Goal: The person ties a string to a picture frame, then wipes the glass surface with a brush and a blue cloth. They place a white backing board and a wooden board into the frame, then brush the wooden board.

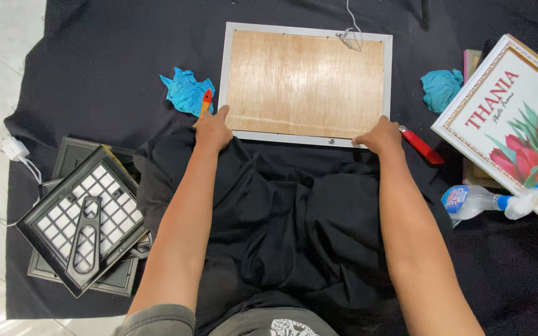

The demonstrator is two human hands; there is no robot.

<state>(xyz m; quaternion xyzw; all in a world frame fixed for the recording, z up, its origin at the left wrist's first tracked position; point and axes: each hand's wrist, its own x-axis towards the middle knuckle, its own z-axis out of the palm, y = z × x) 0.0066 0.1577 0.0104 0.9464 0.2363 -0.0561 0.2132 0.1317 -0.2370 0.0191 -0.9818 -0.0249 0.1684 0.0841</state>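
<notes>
My left hand (213, 129) and right hand (380, 135) clamp the near corners of the face-down picture frame (306, 84) — backing board in, hanging wire attached, cleaning seemingly left.

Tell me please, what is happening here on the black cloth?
A person holds a picture frame that lies face down on a black cloth, its wooden back up. The left hand grips the near left corner and also holds a small orange-handled tool; the right hand presses the near right corner. A red tool, two blue rags, a spray bottle and other frames lie around.
</notes>
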